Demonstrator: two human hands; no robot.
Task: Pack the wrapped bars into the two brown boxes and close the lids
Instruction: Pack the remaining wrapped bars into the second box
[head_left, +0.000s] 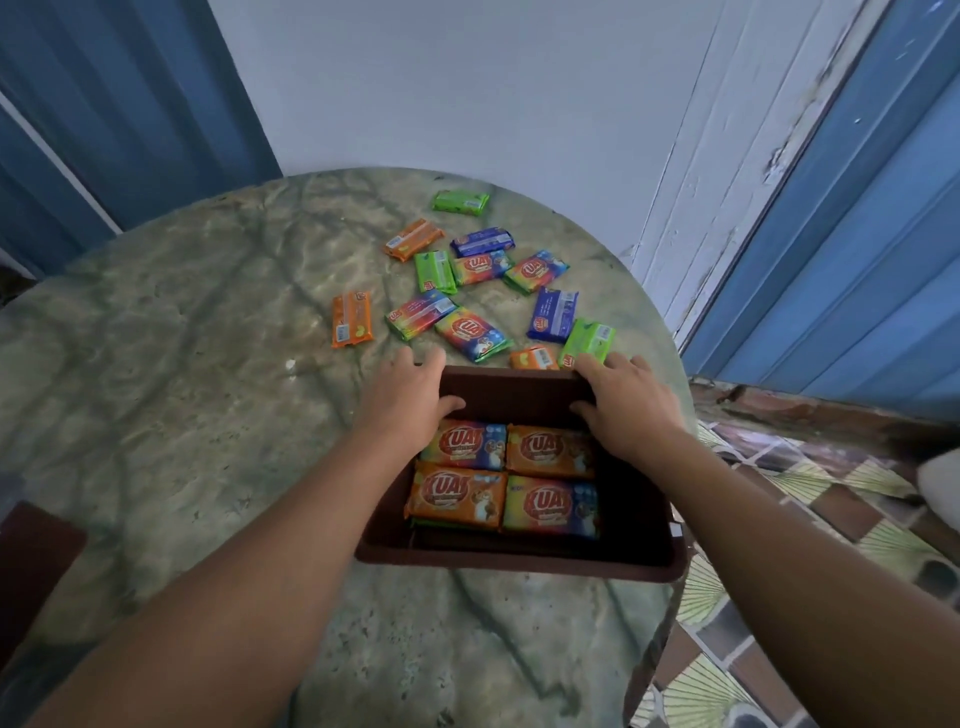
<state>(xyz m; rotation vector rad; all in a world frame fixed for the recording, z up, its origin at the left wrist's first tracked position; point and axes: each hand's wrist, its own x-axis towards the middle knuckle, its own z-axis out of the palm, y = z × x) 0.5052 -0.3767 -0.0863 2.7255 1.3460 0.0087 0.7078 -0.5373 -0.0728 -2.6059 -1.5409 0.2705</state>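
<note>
A brown box (519, 564) sits near the table's right edge, holding several wrapped bars (501, 475) in orange and rainbow wrappers, laid flat in two rows. Its brown lid (514, 392) stands raised at the far side. My left hand (408, 397) grips the lid's left end, thumb inside. My right hand (626, 400) grips the lid's right end. Several loose wrapped bars (470, 332) in green, orange, blue and rainbow wrappers lie scattered on the table beyond the box. A second brown box (36, 561) shows partly at the left edge.
The round marbled green table (208, 415) fills most of the view. A white wall and blue doors stand behind it. Patterned floor tiles (810, 519) lie to the right, close to the box's right side.
</note>
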